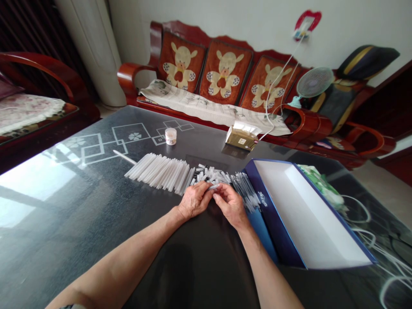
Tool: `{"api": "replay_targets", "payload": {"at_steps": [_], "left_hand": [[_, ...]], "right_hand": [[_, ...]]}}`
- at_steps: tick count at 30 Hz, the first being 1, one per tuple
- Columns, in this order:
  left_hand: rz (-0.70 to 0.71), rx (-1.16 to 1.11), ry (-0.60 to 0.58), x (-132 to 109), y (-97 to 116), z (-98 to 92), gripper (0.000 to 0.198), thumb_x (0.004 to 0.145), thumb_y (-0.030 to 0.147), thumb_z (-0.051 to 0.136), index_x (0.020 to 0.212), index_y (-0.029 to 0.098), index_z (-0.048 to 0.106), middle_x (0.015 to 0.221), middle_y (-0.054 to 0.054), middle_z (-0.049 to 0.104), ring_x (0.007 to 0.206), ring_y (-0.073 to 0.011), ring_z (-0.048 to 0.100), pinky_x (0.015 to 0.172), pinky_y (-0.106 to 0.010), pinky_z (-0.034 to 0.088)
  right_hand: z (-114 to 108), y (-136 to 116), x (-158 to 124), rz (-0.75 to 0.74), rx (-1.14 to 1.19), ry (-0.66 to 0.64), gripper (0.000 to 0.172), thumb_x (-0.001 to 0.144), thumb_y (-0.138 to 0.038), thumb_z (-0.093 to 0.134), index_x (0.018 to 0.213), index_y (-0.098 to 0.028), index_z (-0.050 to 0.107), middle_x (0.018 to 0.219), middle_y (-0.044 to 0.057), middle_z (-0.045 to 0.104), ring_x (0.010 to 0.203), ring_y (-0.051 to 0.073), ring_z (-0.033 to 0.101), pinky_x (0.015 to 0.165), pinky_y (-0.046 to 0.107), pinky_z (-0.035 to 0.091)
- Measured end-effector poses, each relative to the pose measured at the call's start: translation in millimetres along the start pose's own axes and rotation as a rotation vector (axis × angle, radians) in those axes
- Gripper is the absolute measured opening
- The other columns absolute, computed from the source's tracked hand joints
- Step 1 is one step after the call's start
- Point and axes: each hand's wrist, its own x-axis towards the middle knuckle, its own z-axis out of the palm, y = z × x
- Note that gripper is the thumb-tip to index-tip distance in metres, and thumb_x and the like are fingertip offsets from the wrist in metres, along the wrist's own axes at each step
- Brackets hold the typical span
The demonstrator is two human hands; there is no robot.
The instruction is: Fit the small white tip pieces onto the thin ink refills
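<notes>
My left hand (195,199) and my right hand (231,206) meet low on the dark glass tabletop (64,206). Between their fingertips they pinch a small translucent tube (214,186). Just beyond my left hand lies a tight row of long translucent plastic tubes (159,174). A heap of short white and black pieces (210,174) sits straight ahead of my fingers. Beyond my right hand, a bundle of thin transparent sleeves (244,191) rests against a blue box with a white interior (309,214).
A single white stick (124,157) lies left of the row. Farther back stand a small cream-lidded jar (170,136) and a tan tissue box (241,136). A white cable (363,223) lies right of the blue box. Behind the table stands a red wooden sofa (225,81).
</notes>
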Motion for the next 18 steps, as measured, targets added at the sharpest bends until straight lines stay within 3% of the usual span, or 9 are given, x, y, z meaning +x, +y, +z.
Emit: {"api": "replay_targets", "payload": {"at_steps": [4,8,13,18], "left_hand": [[0.016,-0.022,0.007,0.8,1.3,-0.4,0.026,0.097,0.031,0.041,0.106,0.016,0.060,0.081,-0.005,0.064,0.073,-0.0138,0.063,0.069,-0.025,0.052],[0.003,0.044,0.023,1.8,5.8,-1.5,0.032,0.097,0.032,0.041,0.115,0.014,0.059,0.087,-0.007,0.066,0.080,-0.0151,0.064,0.073,-0.026,0.053],[-0.050,0.222,0.008,1.0,8.0,-1.0,0.034,0.098,0.032,0.038,0.121,0.018,0.059,0.081,-0.005,0.064,0.077,-0.0149,0.062,0.071,-0.024,0.050],[-0.009,0.268,-0.002,-1.5,4.6,2.4,0.033,0.097,0.032,0.040,0.119,0.020,0.061,0.075,-0.003,0.061,0.073,-0.0138,0.059,0.067,-0.023,0.048]], "right_hand": [[-0.4,-2.7,0.8,0.094,0.157,0.015,0.025,0.077,-0.036,0.069,0.095,-0.022,0.061,0.090,0.004,0.069,0.081,0.019,0.067,0.077,0.034,0.055],[-2.7,-0.6,3.7,0.158,0.244,0.113,0.027,0.077,-0.039,0.070,0.095,-0.021,0.063,0.086,0.003,0.069,0.075,0.017,0.065,0.070,0.031,0.055],[-7.2,1.5,8.6,0.175,0.409,0.279,0.033,0.076,-0.040,0.070,0.102,-0.021,0.063,0.087,0.003,0.069,0.076,0.016,0.065,0.067,0.030,0.054],[-7.1,-1.7,8.8,0.155,0.407,0.290,0.032,0.076,-0.040,0.070,0.099,-0.020,0.063,0.087,0.003,0.069,0.078,0.016,0.065,0.069,0.031,0.055]]}}
